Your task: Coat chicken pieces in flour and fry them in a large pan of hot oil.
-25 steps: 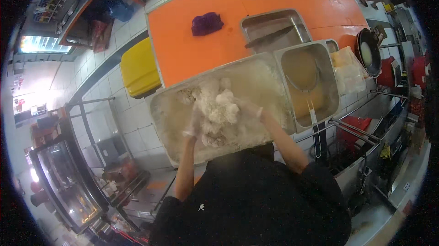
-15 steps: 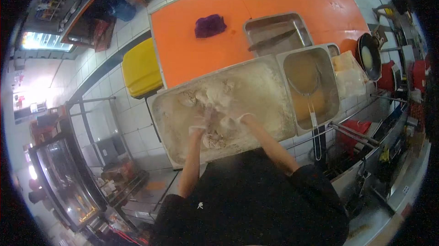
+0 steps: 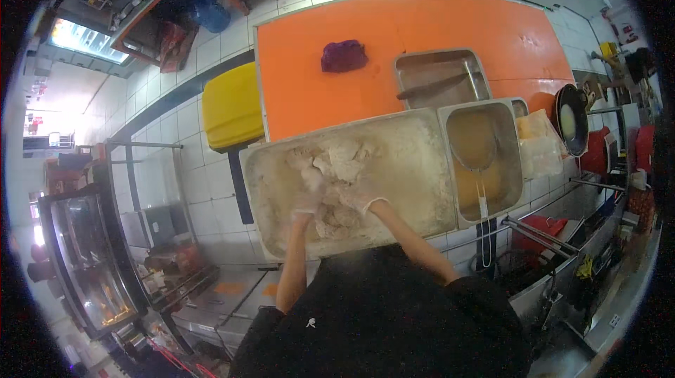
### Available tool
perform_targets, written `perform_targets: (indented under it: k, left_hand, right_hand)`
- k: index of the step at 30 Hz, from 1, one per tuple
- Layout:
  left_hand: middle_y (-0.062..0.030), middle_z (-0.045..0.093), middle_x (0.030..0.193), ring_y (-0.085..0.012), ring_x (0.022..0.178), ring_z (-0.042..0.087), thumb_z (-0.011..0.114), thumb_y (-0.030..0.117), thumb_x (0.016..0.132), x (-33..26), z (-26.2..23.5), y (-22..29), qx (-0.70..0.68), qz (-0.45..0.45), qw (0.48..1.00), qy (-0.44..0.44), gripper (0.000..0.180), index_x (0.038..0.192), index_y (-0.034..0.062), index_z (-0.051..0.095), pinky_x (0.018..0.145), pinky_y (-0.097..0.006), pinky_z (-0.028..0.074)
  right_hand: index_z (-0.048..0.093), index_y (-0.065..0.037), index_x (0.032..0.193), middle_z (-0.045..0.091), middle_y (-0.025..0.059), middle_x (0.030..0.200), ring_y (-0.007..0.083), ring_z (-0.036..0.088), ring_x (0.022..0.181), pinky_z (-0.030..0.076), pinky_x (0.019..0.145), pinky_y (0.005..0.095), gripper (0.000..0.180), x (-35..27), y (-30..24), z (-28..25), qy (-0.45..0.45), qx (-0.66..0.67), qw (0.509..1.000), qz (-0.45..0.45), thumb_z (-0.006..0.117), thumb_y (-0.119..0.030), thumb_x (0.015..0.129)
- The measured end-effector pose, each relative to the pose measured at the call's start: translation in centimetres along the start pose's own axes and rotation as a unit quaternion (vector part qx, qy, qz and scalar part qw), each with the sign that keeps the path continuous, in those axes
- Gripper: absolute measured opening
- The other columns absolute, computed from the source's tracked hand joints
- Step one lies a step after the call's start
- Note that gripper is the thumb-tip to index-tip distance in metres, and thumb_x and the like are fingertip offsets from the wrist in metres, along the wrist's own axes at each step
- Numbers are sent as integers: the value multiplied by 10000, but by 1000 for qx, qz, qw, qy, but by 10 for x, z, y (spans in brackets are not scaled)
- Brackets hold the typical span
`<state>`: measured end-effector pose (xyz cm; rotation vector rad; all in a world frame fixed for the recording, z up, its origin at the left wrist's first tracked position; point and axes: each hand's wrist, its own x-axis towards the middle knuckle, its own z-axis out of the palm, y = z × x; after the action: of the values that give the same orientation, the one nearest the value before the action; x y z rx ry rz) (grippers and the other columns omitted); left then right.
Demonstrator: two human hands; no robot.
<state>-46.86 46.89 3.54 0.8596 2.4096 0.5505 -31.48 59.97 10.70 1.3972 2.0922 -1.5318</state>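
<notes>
A wide metal tray of pale flour lies before me. Several lumpy flour-coated pieces that look like meat are in its left half: a large piece at the back, a smaller piece to its left, and a nearer piece close to my wrists. My left hand, in a thin translucent glove, is down among them on the left. Facing it from the right is my right hand, gloved too, at the edge of the pieces. Flour and motion blur hide the fingers of both hands.
A pan of brownish liquid with a long-handled strainer adjoins the tray on the right. Behind, an orange tabletop bears a purple cloth and a shallow metal pan. A yellow bin stands left; a dark frying pan sits far right.
My view has shifted, so the whole scene sits lower in the picture. Both hands stay among the coated pieces, which have changed position slightly; the nearer pieces show more plainly now.
</notes>
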Motion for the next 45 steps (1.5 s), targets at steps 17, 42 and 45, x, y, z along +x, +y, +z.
perform_targets:
  k: [17,42,45]
  left_hand:
    - [-208,548,1186,-321,1092,534,384,456,914,52,-10,79,-8,-149,987,-61,560,1208,-4,508,927,-444,403]
    - [-269,571,1110,-406,1026,553,478,540,824,34,3,62,216,165,940,-206,651,1208,15,514,877,-442,444]
    - [-245,493,1219,-405,1074,519,429,369,840,14,-25,110,217,160,938,-220,522,1209,3,487,911,-459,413]
  right_hand:
    - [496,-45,1244,592,249,1052,393,564,968,415,879,483,537,34,8,-20,59,-41,995,-63,415,-432,880]
    - [237,-64,1418,269,221,1435,349,286,1319,226,1088,424,883,54,33,-37,7,-179,983,33,456,-641,787]
    - [233,-51,1419,116,177,1497,321,182,1368,194,1104,412,918,46,-21,-35,48,-73,992,86,431,-681,782]
